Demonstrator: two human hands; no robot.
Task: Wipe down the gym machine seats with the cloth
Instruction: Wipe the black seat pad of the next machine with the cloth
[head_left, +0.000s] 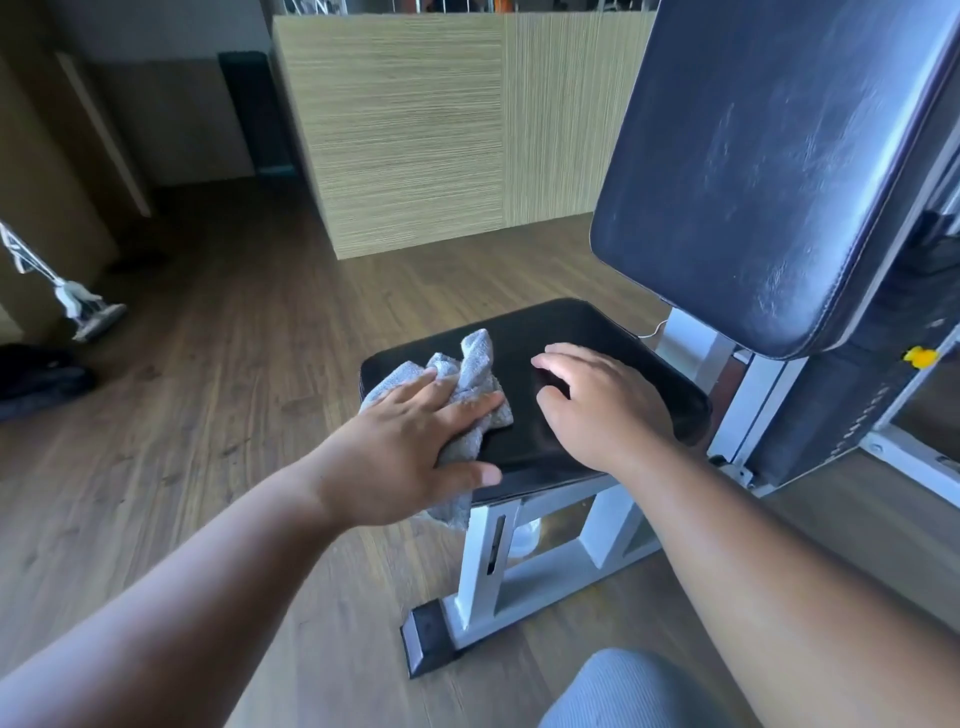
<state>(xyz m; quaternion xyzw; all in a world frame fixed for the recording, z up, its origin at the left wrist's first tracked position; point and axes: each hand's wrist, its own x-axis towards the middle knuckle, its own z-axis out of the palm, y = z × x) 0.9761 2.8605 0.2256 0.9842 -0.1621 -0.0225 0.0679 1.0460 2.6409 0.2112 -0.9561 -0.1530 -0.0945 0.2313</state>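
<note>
A black padded seat on a white metal frame stands in the middle of the view. A crumpled grey cloth lies on the seat's left part and hangs over its left front edge. My left hand lies flat on the cloth with fingers straight, pressing it onto the pad. My right hand rests on the right part of the seat, fingers loosely bent, holding nothing. A dark blue backrest pad with pale smears rises behind the seat at the right.
The white frame has a black foot on the wooden floor. A yellow knob sits on the machine at the right. A striped wooden partition stands behind. A vacuum cleaner and dark bag are at the left.
</note>
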